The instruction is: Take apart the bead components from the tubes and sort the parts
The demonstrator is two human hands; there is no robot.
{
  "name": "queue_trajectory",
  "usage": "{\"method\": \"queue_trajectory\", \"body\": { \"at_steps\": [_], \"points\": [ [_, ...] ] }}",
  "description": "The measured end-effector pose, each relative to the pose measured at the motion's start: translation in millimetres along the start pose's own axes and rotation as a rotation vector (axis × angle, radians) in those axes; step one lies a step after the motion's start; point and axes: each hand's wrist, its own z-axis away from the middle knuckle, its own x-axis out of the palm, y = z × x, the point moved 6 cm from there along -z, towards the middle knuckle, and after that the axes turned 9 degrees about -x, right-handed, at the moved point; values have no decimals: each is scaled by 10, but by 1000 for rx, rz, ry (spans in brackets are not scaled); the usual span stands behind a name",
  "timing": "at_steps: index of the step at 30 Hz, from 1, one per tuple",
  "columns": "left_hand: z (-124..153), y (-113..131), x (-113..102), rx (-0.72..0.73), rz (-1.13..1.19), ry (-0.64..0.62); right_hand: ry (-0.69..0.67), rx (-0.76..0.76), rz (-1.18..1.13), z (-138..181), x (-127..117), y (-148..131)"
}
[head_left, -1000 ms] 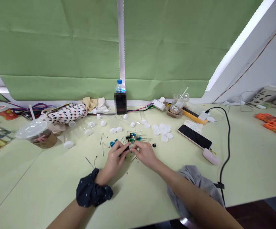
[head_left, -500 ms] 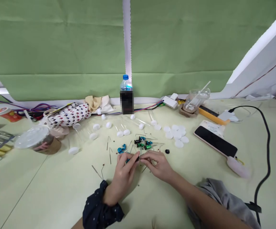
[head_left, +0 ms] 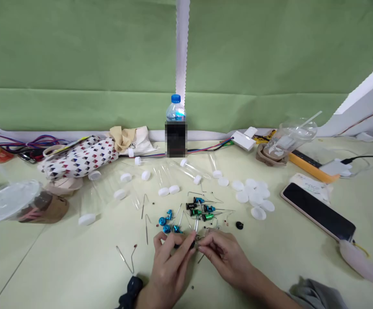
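no legible text, blurred print on white packet (head_left: 313, 189)

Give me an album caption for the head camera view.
Left hand holding a small black part, right hand close beside it, white discs and a bottle beyond.

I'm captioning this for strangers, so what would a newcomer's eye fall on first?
Probably the big green blind across the background, with a blue-capped bottle standing before it near the middle. Then, at front centre, the left hand holds a small dark part, with the right hand close beside it. Just beyond them lie small blue, green and black parts, with a cluster of white discs to their right.
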Motion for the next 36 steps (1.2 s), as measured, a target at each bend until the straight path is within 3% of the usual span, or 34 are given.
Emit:
{"method": "queue_trajectory", "body": {
  "at_steps": [15, 21, 26, 36],
  "points": [
    [-68, -20, 6, -14, -15, -33, 23, -64, 22, -93, -89, -100],
    [-9, -164, 52, -55, -49, -29, 27, -57, 26, -145, -69, -61],
    [38, -121, 66, -57, -46, -31, 17, -90, 63, -136, -73, -88],
    [-29, 65, 58, -41, -54, 124, 47, -113, 104, -109, -166, -64]
  ]
}}
